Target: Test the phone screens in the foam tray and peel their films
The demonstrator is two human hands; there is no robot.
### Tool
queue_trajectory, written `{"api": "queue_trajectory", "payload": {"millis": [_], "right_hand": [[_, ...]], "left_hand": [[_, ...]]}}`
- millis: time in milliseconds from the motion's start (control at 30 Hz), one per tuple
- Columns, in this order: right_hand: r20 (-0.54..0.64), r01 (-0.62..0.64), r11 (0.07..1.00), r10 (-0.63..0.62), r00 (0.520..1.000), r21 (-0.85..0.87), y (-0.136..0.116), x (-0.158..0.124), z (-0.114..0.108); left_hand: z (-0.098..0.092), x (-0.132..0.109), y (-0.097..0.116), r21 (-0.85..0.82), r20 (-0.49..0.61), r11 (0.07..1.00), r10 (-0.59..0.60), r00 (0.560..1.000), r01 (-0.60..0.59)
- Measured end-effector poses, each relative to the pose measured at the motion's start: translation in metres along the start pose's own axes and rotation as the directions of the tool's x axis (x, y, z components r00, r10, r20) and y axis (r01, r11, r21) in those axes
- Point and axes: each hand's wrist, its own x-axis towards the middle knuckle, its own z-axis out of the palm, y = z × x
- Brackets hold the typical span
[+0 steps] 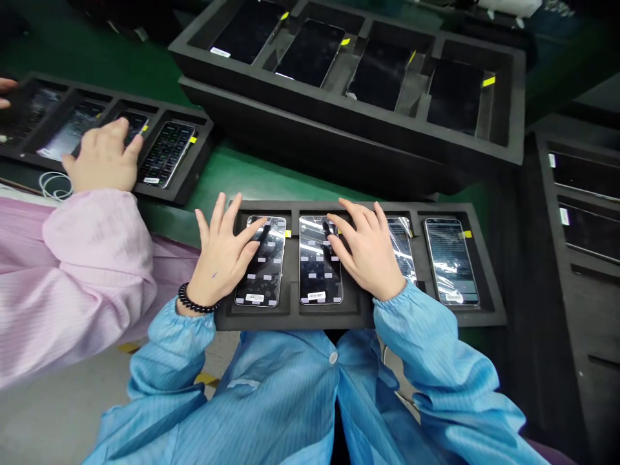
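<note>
A black foam tray (358,316) lies in front of me with several smartphones set in its slots. My left hand (225,248) is spread open over the leftmost smartphone (264,278), its index fingertip at the upper part of the lit screen. Fingers apart, my right hand (365,245) reaches over the second smartphone (317,271), index finger and thumb at the screen's upper right. Both screens show small light labels on black. Partly behind my right hand is a third smartphone (403,245). The rightmost smartphone (450,258) displays lines of text. Neither hand holds anything.
Behind stand stacked foam trays (310,123) with dark smartphones and yellow tabs. At left, a co-worker's hand (104,155) in a pink sleeve is over another phone tray (194,174). A white cable (55,187) lies beside it. More phones sit in a tray (591,271) at right.
</note>
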Motion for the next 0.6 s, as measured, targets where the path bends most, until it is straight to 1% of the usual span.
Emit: {"api": "queue_trajectory", "payload": {"millis": [100,233,300,433,500,600], "right_hand": [[0.004,-0.012,1.0,0.012,1.0,-0.004,0.003,-0.003,0.002],[0.046,-0.008,0.999,0.01,0.999,-0.034,0.005,-0.004,0.005],[0.046,-0.013,0.999,0.015,0.999,-0.029,0.004,-0.005,0.003],[0.005,-0.039,0.999,0.039,0.999,-0.011,0.002,-0.014,-0.006],[0.001,-0.024,1.0,0.024,1.0,-0.017,0.003,-0.021,-0.008],[0.066,0.036,0.999,-0.036,0.997,-0.008,0.003,-0.029,-0.004]], "left_hand": [[0.0,0.001,0.0,-0.004,0.042,1.0,0.003,0.999,-0.003],[-0.001,0.004,0.002,-0.025,0.021,0.999,0.021,1.0,-0.021],[0.0,0.006,0.004,-0.032,0.026,0.999,0.041,0.999,-0.04],[0.0,0.009,0.005,-0.045,0.063,0.996,0.079,0.995,-0.076],[0.001,0.009,0.005,-0.06,0.066,0.995,0.081,0.995,-0.077],[0.004,0.009,0.005,-0.083,0.064,0.994,0.082,0.995,-0.076]]}}
